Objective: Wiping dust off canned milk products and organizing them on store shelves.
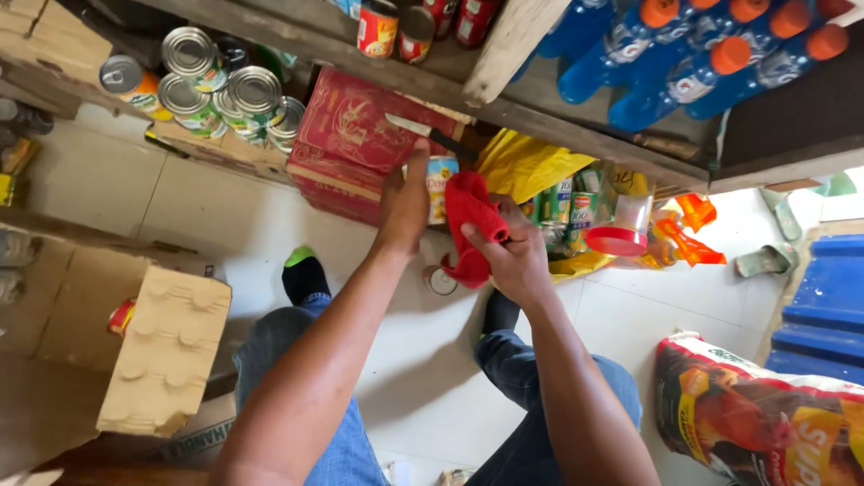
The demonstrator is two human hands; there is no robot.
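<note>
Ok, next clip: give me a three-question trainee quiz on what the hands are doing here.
1. True or false: the right hand grips a red cloth.
2. What does the left hand hold? A) a tin can B) a blue bottle C) a knife
3. What lies on top of the red box?

Key: 1. true. 2. A. 3. a knife.

Red carton beside shelved tins; feed sack bottom-right.
</note>
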